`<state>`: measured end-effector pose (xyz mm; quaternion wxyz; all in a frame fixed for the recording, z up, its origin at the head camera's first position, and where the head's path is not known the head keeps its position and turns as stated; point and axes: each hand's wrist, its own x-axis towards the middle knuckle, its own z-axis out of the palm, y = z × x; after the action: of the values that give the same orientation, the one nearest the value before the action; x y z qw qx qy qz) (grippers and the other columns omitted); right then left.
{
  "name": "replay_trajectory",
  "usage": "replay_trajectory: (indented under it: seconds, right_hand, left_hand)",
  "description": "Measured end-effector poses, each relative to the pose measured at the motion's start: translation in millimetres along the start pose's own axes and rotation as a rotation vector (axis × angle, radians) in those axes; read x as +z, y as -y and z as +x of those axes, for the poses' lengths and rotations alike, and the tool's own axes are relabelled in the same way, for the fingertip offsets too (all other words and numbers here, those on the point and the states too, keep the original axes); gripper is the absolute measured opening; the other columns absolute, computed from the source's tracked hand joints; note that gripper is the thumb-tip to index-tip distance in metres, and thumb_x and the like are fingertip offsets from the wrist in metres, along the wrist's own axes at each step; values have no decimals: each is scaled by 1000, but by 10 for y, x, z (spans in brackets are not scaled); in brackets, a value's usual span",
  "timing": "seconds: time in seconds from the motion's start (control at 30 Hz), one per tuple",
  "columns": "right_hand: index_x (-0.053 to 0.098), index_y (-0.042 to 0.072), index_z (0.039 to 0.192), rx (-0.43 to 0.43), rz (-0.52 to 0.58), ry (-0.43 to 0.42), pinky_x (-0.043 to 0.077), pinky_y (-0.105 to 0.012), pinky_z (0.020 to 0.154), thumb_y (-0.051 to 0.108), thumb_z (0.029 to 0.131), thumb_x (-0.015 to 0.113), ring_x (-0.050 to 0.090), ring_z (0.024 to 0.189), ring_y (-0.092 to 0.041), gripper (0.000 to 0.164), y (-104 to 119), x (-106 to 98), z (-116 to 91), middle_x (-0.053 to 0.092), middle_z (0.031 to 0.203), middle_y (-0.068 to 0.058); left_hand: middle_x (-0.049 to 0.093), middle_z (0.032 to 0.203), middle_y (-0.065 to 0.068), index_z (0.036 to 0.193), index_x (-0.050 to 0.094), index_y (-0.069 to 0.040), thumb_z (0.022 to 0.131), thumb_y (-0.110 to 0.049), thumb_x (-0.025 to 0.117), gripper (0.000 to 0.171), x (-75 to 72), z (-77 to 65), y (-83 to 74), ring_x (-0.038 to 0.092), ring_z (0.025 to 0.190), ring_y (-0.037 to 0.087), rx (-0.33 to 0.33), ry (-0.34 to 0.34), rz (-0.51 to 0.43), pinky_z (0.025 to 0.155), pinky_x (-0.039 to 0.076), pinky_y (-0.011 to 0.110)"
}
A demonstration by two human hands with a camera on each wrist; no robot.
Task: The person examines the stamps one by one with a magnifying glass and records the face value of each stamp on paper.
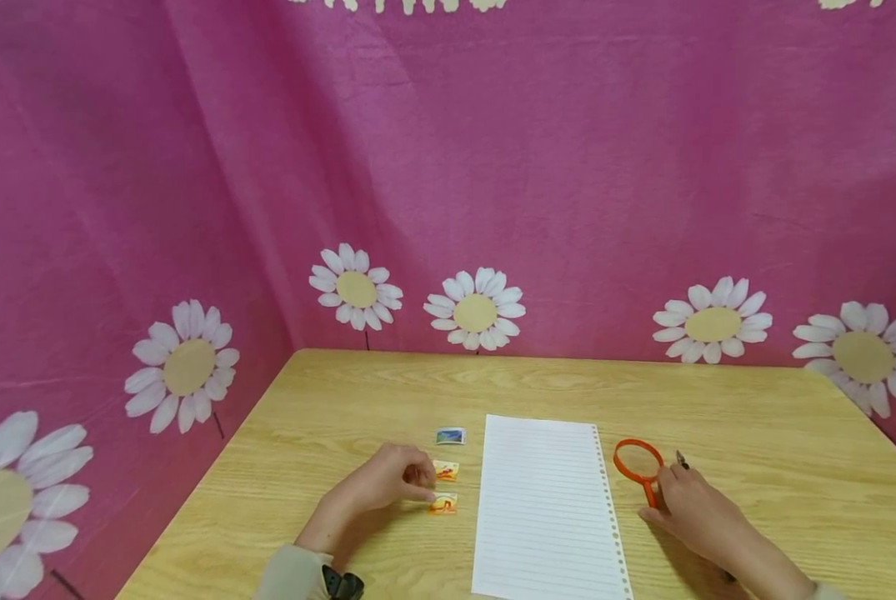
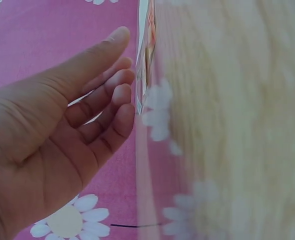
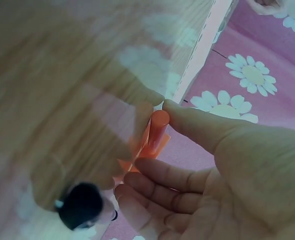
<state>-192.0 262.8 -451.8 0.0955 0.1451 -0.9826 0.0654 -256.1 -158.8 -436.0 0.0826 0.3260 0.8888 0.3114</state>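
A dark wristband [image 1: 342, 583] is sitting nearest, against the sleeve of the left arm. The left wrist view is showing the left hand's [image 1: 380, 483] palm, which the head view is hiding: fingers loosely bent, thumb apart, gripping nothing. The right wrist view is showing a dark round end, apparently that of the pen [image 1: 682, 460] poking out past the right hand [image 1: 698, 510]. The left hand is reaching in beside two small orange cards [image 1: 443, 505], its thumb at the lower one; a blue card [image 1: 451, 436] is lying behind them. A lined sheet [image 1: 548, 508] is lying between the hands. The right hand is straddling the red magnifying glass's [image 1: 648, 490] handle, fingers nearly straight; whether they are touching it, I cannot tell.
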Motion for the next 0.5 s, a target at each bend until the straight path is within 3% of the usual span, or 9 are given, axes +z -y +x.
replay_trajectory:
  seconds: [0.5]
  right_hand:
    - [53, -1, 82, 59, 169, 105, 39, -29, 56, 14, 84, 74, 42, 61, -13, 27, 10, 23, 56, 46, 70, -2]
  left_hand:
    - [50, 69, -10, 81, 68, -10, 80, -12, 80, 12, 63, 17, 40, 43, 63, -4, 23, 60, -3, 61, 40, 15]
